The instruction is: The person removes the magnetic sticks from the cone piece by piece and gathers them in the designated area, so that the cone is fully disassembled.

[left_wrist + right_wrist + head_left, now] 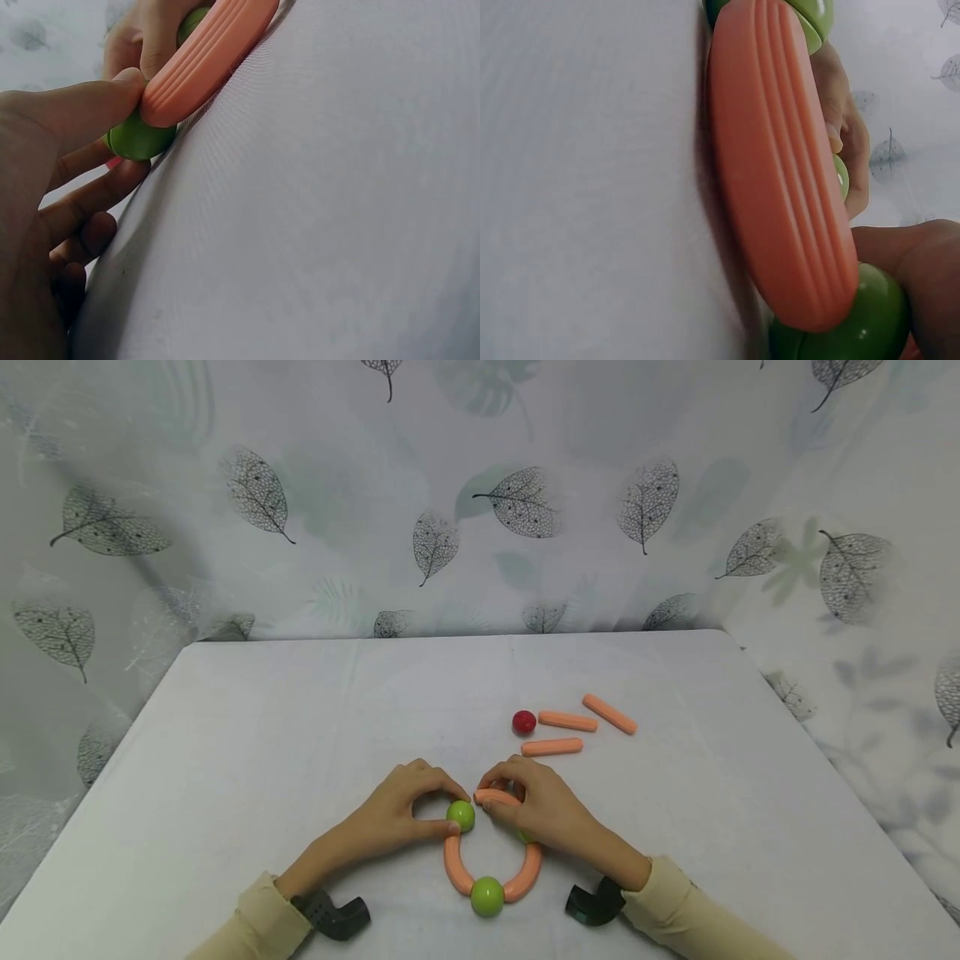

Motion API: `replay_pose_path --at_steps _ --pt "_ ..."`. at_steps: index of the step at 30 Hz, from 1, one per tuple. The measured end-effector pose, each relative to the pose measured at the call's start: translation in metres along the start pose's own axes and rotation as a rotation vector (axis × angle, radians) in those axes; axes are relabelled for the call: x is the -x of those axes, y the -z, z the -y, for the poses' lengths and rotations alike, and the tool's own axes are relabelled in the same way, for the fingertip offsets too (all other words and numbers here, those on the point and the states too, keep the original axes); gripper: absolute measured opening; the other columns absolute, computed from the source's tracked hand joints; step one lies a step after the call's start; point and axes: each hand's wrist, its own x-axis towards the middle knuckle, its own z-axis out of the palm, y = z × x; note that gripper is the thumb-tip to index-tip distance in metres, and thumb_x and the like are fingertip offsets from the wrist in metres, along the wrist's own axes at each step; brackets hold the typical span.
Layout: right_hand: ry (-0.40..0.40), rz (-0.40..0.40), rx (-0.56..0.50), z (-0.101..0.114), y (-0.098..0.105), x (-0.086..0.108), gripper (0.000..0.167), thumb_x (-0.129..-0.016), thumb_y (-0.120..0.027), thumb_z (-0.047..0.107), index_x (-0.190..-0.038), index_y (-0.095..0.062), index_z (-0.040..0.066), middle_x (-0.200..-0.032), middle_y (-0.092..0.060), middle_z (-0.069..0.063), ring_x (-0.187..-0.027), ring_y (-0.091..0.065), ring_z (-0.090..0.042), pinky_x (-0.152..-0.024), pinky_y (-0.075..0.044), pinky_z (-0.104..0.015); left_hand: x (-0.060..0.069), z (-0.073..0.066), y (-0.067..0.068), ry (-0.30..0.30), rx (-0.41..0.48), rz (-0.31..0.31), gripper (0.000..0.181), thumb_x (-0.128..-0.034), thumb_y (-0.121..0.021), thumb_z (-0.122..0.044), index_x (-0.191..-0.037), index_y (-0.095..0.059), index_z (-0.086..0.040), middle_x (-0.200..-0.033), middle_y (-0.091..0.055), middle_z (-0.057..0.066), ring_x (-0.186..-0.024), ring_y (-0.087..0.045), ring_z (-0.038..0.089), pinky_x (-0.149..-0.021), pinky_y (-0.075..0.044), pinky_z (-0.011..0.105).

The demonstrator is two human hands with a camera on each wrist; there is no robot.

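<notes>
Green ball (pixel 461 816) pinched by your left hand (pixel 401 807), curved stick (pixel 493 796) by your right hand (pixel 553 810); ring (pixel 457 867) nearly closed, far side apparently remaining.

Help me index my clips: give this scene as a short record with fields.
Left hand: pinches a green ball
Right hand: holds a curved orange piece
Near side: another green ball between two more curved orange pieces
Partly hidden in head view: a third green ball, behind the right hand
Farther back: a red ball and three straight orange sticks
Surface: white tabletop
Backdrop: leaf-printed covering
</notes>
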Motion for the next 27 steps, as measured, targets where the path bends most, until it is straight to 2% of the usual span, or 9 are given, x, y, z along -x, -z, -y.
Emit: replay_pose_path --at_steps 7,10,15,18,23,27 --pt "0.053 0.039 0.001 -0.001 0.007 0.000 0.015 -0.097 -0.074 0.037 -0.108 -0.075 0.027 -0.092 -0.066 0.012 -0.067 -0.049 -0.006 -0.060 -0.042 -0.021 0.002 0.002 0.005 0.018 0.014 0.036 0.032 -0.0935 -0.077 -0.042 -0.124 -0.069 -0.037 -0.120 -0.067 -0.024 -0.112 -0.056 0.004 -0.099 -0.045 0.031" --pt "0.085 0.107 0.006 -0.003 0.016 0.000 0.018 -0.101 -0.070 0.034 -0.117 -0.073 0.025 -0.097 -0.066 0.011 -0.068 -0.050 -0.006 -0.062 -0.044 -0.021 0.001 0.002 0.009 0.023 0.032 0.062 0.033 -0.0949 -0.076 -0.040 -0.127 -0.069 -0.034 -0.122 -0.065 -0.023 -0.117 -0.057 0.004 -0.104 -0.047 0.031" --pt "0.131 0.249 0.004 -0.009 0.034 0.000 0.028 -0.104 -0.065 0.023 -0.132 -0.067 0.026 -0.112 -0.066 0.011 -0.082 -0.057 -0.007 -0.073 -0.051 -0.023 0.001 -0.002 0.016 0.023 0.011 0.082 0.033 -0.0960 -0.075 -0.040 -0.128 -0.069 -0.032 -0.120 -0.065 -0.020 -0.113 -0.058 0.006 -0.102 -0.048 0.030" --pt "0.211 0.274 0.027 -0.012 0.043 -0.001 0.031 -0.104 -0.064 0.015 -0.134 -0.067 0.023 -0.118 -0.067 0.008 -0.089 -0.059 -0.008 -0.079 -0.053 -0.025 0.001 -0.004 0.019 0.016 -0.016 0.075 0.032 -0.0964 -0.075 -0.035 -0.127 -0.069 -0.031 -0.119 -0.066 -0.019 -0.109 -0.058 0.008 -0.099 -0.050 0.031" --pt "0.333 0.260 0.088 -0.015 0.052 -0.004 0.033 -0.101 -0.065 0.005 -0.128 -0.071 0.022 -0.122 -0.069 0.005 -0.101 -0.061 -0.009 -0.086 -0.055 -0.028 0.001 -0.011 0.022 -0.032 -0.115 0.037 0.029 -0.0965 -0.075 -0.025 -0.124 -0.070 -0.027 -0.120 -0.067 -0.015 -0.111 -0.058 0.009 -0.098 -0.051 0.033" --pt "0.322 0.265 0.086 -0.015 0.055 -0.004 0.031 -0.100 -0.067 0.006 -0.127 -0.072 0.021 -0.122 -0.070 0.004 -0.104 -0.062 -0.009 -0.087 -0.055 -0.029 -0.001 -0.022 0.025 -0.113 -0.211 -0.017 0.025 -0.0956 -0.075 -0.020 -0.120 -0.072 -0.021 -0.119 -0.068 -0.011 -0.114 -0.058 0.010 -0.099 -0.052 0.037"
